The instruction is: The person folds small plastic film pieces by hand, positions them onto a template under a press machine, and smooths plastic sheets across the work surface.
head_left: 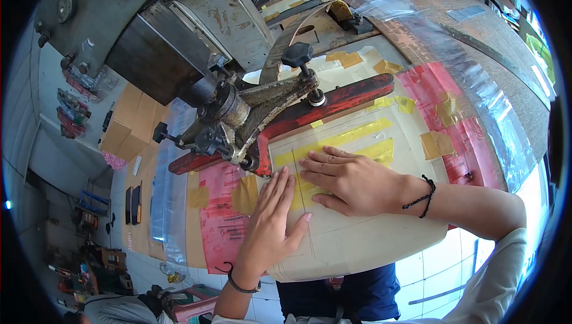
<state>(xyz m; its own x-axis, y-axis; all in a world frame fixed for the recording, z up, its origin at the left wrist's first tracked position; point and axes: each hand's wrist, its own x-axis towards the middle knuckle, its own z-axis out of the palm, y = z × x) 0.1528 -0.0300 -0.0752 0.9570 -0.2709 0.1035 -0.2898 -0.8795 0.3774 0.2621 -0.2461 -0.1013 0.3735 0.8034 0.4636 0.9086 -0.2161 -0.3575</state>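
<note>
A cream sheet (pixel 357 234) with pencil lines and strips of yellow tape (pixel 372 130) lies under a machine head with a red bar (pixel 351 94). My left hand (pixel 274 223) rests flat on the sheet's left part, fingers extended, the fingertips close to the corner of the red bar. To its right, my right hand (pixel 357 184) lies palm down across the sheet and a yellow strip, fingers spread. Neither hand holds anything. Red plastic (pixel 220 217) shows left of the sheet, and more of it (pixel 471 151) at the right.
Black knobs (pixel 297 55) stand up from the metal arms (pixel 262 106) over the sheet. A cardboard box (pixel 134 121) and dark narrow objects (pixel 136 205) are at the left. Clear plastic (pixel 500 121) covers the right side. Parts of other people show at the top and lower left.
</note>
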